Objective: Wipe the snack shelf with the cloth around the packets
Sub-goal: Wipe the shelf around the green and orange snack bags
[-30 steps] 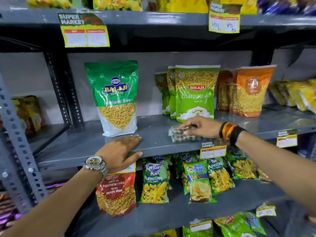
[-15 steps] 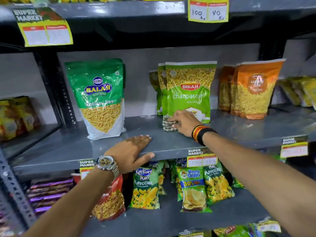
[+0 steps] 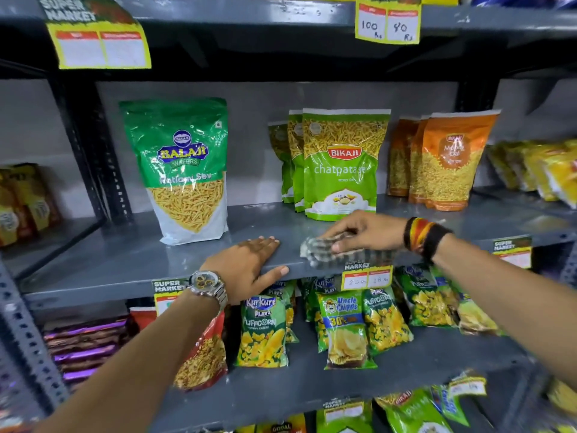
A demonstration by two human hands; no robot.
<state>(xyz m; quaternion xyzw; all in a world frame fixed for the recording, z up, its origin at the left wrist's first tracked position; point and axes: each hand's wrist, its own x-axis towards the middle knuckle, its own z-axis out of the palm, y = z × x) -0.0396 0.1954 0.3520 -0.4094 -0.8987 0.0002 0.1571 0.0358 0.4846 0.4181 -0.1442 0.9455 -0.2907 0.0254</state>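
The grey metal snack shelf (image 3: 131, 260) runs across the middle of the head view. My right hand (image 3: 362, 232) presses a checked grey cloth (image 3: 315, 250) flat on the shelf's front edge, just in front of the green Bikaji packets (image 3: 340, 164). My left hand (image 3: 246, 267) lies palm down on the front edge, fingers spread, thumb over the lip, a little left of the cloth. A green Balaji sev packet (image 3: 184, 167) stands upright behind and left of my left hand. Orange Bikaji packets (image 3: 446, 164) stand at the right.
Yellow packets (image 3: 537, 170) lean at the far right of the shelf. Price tags (image 3: 367, 276) hang from the front lip. Below, the lower shelf (image 3: 312, 382) holds Kurkure and chips packets (image 3: 262, 329). An upper shelf with a yellow tag (image 3: 387, 23) hangs overhead.
My right hand has dragged the cloth from the foot of the Bikaji packets forward to the shelf's front edge. My left hand has stayed on the edge.
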